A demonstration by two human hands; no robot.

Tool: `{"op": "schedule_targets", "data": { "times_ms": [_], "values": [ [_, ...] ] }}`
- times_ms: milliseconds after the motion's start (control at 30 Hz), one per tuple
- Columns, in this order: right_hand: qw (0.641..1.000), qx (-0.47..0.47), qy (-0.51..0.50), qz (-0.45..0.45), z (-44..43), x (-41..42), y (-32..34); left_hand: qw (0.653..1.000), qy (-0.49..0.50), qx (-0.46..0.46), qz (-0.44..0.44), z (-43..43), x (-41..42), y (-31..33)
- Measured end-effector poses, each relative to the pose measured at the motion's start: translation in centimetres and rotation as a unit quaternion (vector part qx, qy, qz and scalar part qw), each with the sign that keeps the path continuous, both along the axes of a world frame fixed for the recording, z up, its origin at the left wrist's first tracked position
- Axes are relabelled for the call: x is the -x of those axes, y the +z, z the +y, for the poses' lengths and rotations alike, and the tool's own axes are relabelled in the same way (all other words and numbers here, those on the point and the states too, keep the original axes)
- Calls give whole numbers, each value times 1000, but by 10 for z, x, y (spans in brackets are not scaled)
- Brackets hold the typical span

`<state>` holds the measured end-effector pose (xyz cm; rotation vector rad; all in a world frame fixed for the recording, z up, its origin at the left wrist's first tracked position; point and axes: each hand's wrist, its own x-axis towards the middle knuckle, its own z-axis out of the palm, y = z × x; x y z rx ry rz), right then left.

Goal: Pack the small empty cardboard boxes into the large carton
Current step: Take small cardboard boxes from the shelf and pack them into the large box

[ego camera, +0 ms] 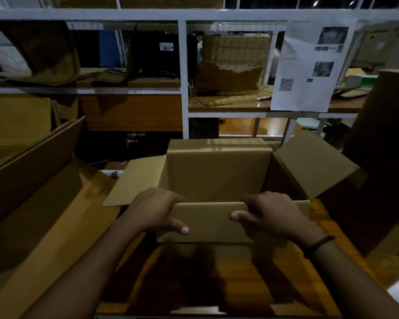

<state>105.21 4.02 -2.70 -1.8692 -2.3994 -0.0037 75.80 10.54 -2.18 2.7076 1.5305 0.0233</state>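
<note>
Cardboard box (219,171) stands open on the wooden table (217,272), directly in front of me, with its opening facing up. Its near flap (207,219) is raised toward me, and I hold the cardboard box by this flap with both hands. My left hand (154,208) grips the left end: the fingers are curled over the top edge and the thumb presses on the outer face. My right hand (274,215) grips the right end in the same way, with a dark wristband (318,246) on the wrist. The left side flap (136,180) lies spread outward, the right side flap (313,164) stands up at an angle, and the far flap is upright. I cannot see the bottom of the box behind the near flap.

Just beside the box, on my left, lies the large carton (44,203), open and long. On my right stands a tall dark carton (382,157). Behind the table is a white shelf rack (183,65) with torn cardboard on it, and a printed paper sheet (309,65) hangs on the rack.
</note>
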Motion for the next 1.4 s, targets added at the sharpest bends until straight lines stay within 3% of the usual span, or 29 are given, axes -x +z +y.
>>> {"op": "schedule_targets", "data": {
  "times_ms": [133,200,300,433,567,733,833,1033,1167,1267,1333,1400],
  "values": [
    [998,-62,16,1,-2,2,-8,999,18,2,28,-2,-20,2],
    [996,-84,16,-4,-3,7,-8,1000,9,-15,-5,-9,-45,-3],
    [997,-78,5,-2,-4,14,-4,998,-16,-37,-52,-17,-80,-10],
    [998,-64,-9,-4,-7,17,-7,999,-11,-27,-44,-13,-85,-11],
    [985,-80,-137,-61,0,4,-16,998,-6,-39,-40,-14,-86,-9],
    [953,-21,-299,46,-1,-29,-5,997,8,-45,-57,-14,-86,-11],
    [950,14,-310,35,4,-37,-1,997,13,-51,-50,-12,-86,-11],
    [952,-28,-298,67,9,-42,-7,998,2,-39,-57,-12,-87,-6],
    [952,-11,-261,159,-4,-63,-8,991,-22,59,-122,-14,-77,4],
    [935,-32,-178,305,-28,-91,-9,956,-40,172,-236,-18,-56,21],
    [906,12,-120,405,-42,-110,-3,946,-29,172,-272,-20,-37,32],
    [902,59,-82,420,-49,-125,1,957,-6,123,-263,-18,-16,40]
  ]
}}
